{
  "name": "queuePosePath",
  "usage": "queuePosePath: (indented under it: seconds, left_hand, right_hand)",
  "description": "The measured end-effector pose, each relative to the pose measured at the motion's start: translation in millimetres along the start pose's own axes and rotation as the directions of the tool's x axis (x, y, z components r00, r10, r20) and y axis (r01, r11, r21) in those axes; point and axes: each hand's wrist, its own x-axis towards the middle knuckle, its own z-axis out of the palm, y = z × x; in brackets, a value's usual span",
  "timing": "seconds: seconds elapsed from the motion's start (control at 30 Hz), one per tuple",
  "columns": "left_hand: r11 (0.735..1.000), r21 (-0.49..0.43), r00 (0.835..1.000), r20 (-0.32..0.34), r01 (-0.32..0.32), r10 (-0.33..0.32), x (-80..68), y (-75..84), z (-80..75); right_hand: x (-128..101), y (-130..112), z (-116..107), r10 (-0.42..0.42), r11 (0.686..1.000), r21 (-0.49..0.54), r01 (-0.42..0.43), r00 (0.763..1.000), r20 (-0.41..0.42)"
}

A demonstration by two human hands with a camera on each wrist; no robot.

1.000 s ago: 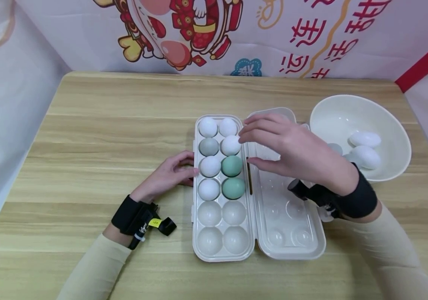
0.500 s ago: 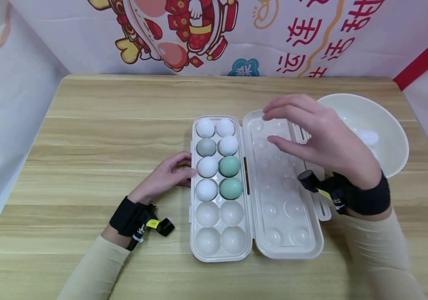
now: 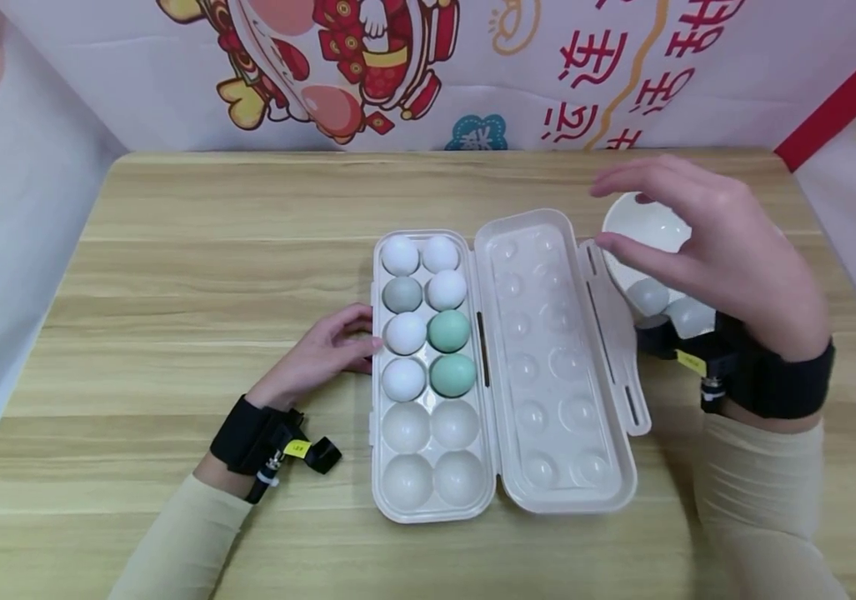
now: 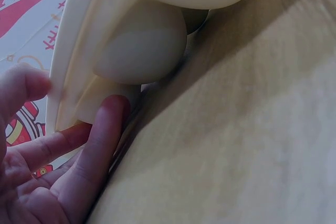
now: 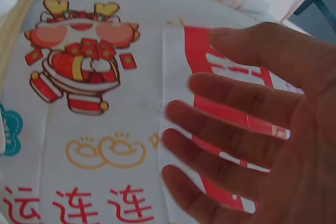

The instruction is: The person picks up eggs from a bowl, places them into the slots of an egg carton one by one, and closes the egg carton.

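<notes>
Reaching with the empty, spread-fingered right hand (image 3: 728, 250) over the bowl (image 3: 641, 225) for another egg (image 3: 648, 293), left hand (image 3: 330, 350) flat-fingered against the egg tray (image 3: 428, 508), likely needing a gentle pinch next and a carry to an empty cup.

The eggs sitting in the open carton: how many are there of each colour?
White eggs: 5
Green eggs: 2
Grey egg: 1
Total in the carton: 8, with 4 cups empty at the near end. The left hand touches the carton's left side; the right hand is over the bowl, holding nothing.
</notes>
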Motion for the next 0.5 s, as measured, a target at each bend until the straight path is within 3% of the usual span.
queuePosePath:
  seconds: [0.2,0.33,0.4,0.5]
  left_hand:
    - [1.0,0.023,1.0,-0.008,0.003,-0.003,0.4,-0.1,0.6]
    - [0.999,0.046,1.0,-0.017,0.012,-0.011,0.7,-0.3,0.8]
    - [0.998,0.055,1.0,-0.022,0.019,-0.018,1.1,-0.5,1.3]
    - [0.998,0.054,1.0,-0.022,0.022,-0.021,2.1,-1.1,2.4]
  right_hand:
    - [-11.4,14.9,-15.8,0.105,0.994,-0.026,-0.106,0.994,-0.016]
    - [-19.6,26.8,-24.9,0.215,0.976,-0.023,-0.216,0.976,-0.021]
    - [-23.8,35.4,-28.7,0.291,0.956,-0.04,-0.291,0.957,-0.003]
    - [-28.2,50.9,-32.6,0.417,0.908,-0.065,-0.414,0.907,0.058]
